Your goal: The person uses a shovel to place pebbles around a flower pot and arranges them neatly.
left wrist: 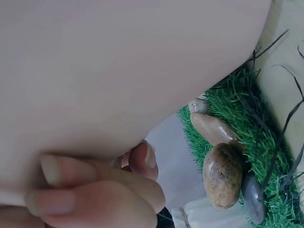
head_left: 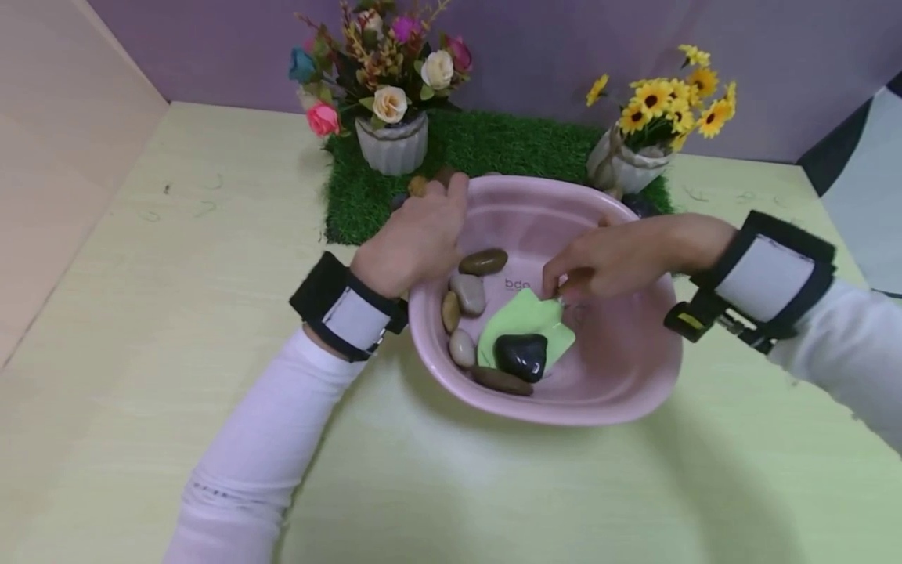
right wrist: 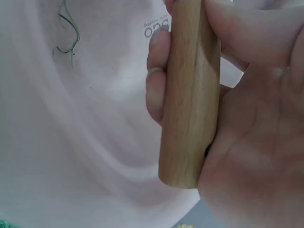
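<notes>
A pink oval basin (head_left: 599,413) stands in front of me. My left hand (head_left: 416,235) grips its left rim, and curled fingers (left wrist: 109,190) show in the left wrist view. Inside the basin, my right hand (head_left: 609,254) holds a thick, round wooden handle (right wrist: 190,99), whose far end is out of sight. Its fingertips are close to a flat light-green piece with a jagged edge (head_left: 546,317). On that piece lies a glossy black stone (head_left: 521,357). Several smooth stones line the basin's left side, among them a grey stone (head_left: 468,294) and a brown stone (head_left: 483,262).
Behind the basin lies an artificial grass mat (head_left: 507,141). It bears a pot of mixed flowers (head_left: 395,145) and a pot of yellow flowers (head_left: 630,164). More stones, including a mottled brown stone (left wrist: 222,175), sit on the mat. Thin green strands cling inside the basin.
</notes>
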Tool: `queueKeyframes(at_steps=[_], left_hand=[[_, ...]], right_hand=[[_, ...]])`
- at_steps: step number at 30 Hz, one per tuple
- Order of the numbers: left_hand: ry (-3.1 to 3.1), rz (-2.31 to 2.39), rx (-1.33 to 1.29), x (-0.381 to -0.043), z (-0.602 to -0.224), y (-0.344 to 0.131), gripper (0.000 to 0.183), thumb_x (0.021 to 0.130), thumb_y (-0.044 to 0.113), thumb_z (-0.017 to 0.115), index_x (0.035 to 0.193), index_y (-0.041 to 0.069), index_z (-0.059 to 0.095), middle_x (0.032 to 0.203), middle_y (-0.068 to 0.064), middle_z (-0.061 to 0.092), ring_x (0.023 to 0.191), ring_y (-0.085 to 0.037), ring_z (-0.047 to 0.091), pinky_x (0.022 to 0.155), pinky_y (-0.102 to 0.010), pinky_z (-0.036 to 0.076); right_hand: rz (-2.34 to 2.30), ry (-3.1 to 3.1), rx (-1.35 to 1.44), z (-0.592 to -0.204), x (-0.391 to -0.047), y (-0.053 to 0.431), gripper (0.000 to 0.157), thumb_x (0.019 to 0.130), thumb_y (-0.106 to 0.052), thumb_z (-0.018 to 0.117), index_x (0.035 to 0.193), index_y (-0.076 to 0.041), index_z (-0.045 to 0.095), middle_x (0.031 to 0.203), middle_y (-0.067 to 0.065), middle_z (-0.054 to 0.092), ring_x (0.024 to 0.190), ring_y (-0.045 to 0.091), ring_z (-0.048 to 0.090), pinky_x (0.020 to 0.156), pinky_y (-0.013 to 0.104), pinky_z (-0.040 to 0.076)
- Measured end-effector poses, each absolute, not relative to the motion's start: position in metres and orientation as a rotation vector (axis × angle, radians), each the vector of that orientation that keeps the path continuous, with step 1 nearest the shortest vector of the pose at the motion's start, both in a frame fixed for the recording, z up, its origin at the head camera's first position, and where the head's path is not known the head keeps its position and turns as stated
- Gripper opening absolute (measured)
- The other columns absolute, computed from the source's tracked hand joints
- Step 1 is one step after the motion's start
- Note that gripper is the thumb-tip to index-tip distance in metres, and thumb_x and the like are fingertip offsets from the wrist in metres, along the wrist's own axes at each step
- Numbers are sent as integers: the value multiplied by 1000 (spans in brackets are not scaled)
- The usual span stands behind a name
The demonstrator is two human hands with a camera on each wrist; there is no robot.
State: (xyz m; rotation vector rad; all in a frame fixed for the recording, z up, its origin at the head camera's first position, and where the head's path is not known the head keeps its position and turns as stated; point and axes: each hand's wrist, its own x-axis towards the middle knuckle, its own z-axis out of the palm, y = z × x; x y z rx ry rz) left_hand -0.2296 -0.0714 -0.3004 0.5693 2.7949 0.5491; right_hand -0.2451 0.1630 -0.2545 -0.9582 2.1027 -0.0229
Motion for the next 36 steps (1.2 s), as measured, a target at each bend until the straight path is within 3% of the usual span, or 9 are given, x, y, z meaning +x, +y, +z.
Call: queueKeyframes(at_steps=[5, 16, 36], left_hand=[[2799, 542, 566, -230, -299, -71, 57, 99, 13, 49, 147, 4, 19, 126, -25, 44, 89, -36, 60, 73, -39, 56], [2800, 554, 580, -230, -301, -72, 59, 98, 12, 51, 147, 4, 19, 126, -25, 45, 91, -37, 60, 75, -40, 55], [2793, 547, 563, -230, -300, -71, 57, 99, 13, 50, 147, 4, 19, 127, -25, 44, 93, -36, 60, 75, -39, 56]], right_hand=[[-45, 2108, -900, -251, -247, 168, 23, 102, -31, 49, 121, -28, 62, 120, -8, 67, 115, 15, 60, 103, 49, 47], [-56, 2100, -874, -246, -248, 173, 24, 104, -31, 46, 123, -30, 61, 120, -9, 65, 119, 17, 58, 106, 52, 44], [-141, 2026, -893, -245, -243, 163, 24, 104, -28, 46, 123, -27, 60, 120, -7, 65, 116, 10, 58, 105, 43, 47]])
